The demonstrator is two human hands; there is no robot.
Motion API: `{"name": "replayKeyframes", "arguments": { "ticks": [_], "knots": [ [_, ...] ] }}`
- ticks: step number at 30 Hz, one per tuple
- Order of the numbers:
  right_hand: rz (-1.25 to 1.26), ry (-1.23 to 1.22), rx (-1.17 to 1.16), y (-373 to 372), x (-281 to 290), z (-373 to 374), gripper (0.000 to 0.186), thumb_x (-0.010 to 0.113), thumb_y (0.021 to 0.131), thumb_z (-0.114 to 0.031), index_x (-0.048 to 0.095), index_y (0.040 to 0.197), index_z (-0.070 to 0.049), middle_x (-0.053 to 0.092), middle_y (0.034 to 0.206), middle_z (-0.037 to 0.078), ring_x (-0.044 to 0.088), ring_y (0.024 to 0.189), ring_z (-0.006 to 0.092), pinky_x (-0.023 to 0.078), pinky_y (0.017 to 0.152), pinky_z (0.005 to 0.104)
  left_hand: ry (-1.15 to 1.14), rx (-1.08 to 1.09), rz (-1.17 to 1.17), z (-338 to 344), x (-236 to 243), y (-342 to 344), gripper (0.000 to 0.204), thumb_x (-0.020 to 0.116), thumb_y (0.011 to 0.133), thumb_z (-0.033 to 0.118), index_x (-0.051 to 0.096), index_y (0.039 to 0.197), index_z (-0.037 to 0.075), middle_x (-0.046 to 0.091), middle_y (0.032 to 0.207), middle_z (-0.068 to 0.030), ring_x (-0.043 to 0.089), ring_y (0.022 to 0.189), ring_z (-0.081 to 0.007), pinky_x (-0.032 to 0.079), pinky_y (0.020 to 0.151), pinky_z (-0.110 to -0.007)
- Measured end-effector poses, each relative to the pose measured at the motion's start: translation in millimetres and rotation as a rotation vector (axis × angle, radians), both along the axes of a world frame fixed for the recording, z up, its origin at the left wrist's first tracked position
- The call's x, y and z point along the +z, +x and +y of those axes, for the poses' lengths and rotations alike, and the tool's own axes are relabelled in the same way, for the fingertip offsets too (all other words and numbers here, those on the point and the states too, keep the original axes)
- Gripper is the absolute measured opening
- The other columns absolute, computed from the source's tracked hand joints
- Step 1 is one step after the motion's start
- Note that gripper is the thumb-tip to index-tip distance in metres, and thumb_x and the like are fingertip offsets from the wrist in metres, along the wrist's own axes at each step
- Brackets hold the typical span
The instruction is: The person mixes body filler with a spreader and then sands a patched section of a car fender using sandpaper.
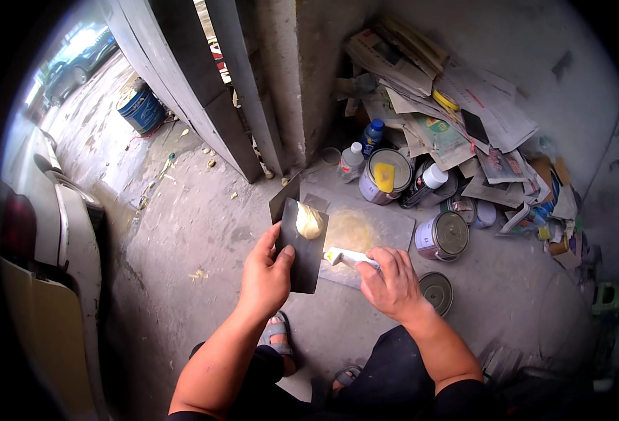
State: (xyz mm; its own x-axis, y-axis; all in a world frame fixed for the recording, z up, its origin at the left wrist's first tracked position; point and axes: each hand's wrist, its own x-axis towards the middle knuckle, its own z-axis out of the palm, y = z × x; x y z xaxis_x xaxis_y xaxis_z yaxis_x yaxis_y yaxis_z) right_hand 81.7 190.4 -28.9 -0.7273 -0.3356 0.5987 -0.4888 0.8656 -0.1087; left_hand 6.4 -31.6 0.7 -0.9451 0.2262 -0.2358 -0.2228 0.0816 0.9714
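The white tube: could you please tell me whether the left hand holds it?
No, the right hand holds the white tube, while the left hand grips a dark flat plate.

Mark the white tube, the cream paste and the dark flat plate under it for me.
White tube (352, 258): head view, on its exposed body.
Cream paste (309, 221): head view, on the middle of the lump.
Dark flat plate (306, 262): head view, on its bare face below the paste.

My fingers (389, 259) were bare, dark sleeves (465, 396) ended well behind them, dark trousers (386, 361) showed below them, grey strapped sandals (276, 329) farther down
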Motion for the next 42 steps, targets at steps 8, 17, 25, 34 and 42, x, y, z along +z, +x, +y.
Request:
{"name": "replayKeyframes", "arguments": {
  "ticks": [8, 17, 25, 34, 42],
  "knots": [
    [-0.019, 0.059, -0.003, 3, 6, -9, 0.029, 0.063, 0.081, -0.01, 0.054, 0.108, -0.008, 0.049, 0.107, 0.011, 0.057, 0.095, 0.0271, 0.046, 0.079, 0.0396, -0.094, -0.019, 0.148, -3, -20, 7, 0.046, 0.048, 0.096, -0.001, 0.037, 0.141, -0.005, 0.06, 0.121, -0.0125, 0.058, 0.105, -0.0137, 0.046, 0.091, -0.026],
    [-0.029, 0.158, -0.022, 3, 16, -20, 0.028, 0.064, 0.078, -0.01, 0.057, 0.105, -0.009, 0.05, 0.107, 0.01, 0.056, 0.095, 0.0263, 0.046, 0.079, 0.0388, -0.033, -0.007, 0.161, 1, -14, 6, 0.046, 0.048, 0.096, 0.0, 0.038, 0.141, -0.004, 0.06, 0.119, -0.0117, 0.058, 0.103, -0.0131, 0.046, 0.09, -0.026],
    [0.013, 0.142, -0.077, 1, 23, -14, 0.027, 0.064, 0.079, -0.011, 0.056, 0.105, -0.008, 0.049, 0.107, 0.01, 0.056, 0.095, 0.025, 0.044, 0.078, 0.0372, 0.144, 0.064, 0.058, -1, 7, 1, 0.045, 0.046, 0.096, -0.002, 0.039, 0.141, -0.004, 0.056, 0.127, -0.0095, 0.055, 0.109, -0.0126, 0.044, 0.094, -0.026],
    [-0.007, 0.073, -0.077, 4, 29, -21, 0.035, 0.067, 0.074, -0.006, 0.056, 0.107, -0.007, 0.049, 0.108, 0.012, 0.056, 0.095, 0.0285, 0.046, 0.077, 0.0397, 0.031, 0.04, 0.268, 4, -15, 6, 0.046, 0.048, 0.097, -0.001, 0.038, 0.141, -0.004, 0.055, 0.129, -0.01, 0.055, 0.112, -0.0131, 0.044, 0.095, -0.026],
    [-0.026, 0.011, -0.076, 8, 24, -24, 0.046, 0.07, 0.065, 0.003, 0.056, 0.109, -0.005, 0.049, 0.107, 0.014, 0.057, 0.091, 0.0313, 0.048, 0.076, 0.0421, 0.074, 0.063, 0.322, 8, -5, 10, 0.047, 0.048, 0.097, 0.0, 0.036, 0.142, -0.003, 0.054, 0.131, -0.0119, 0.054, 0.114, -0.0145, 0.043, 0.098, -0.027]
  ]
}}
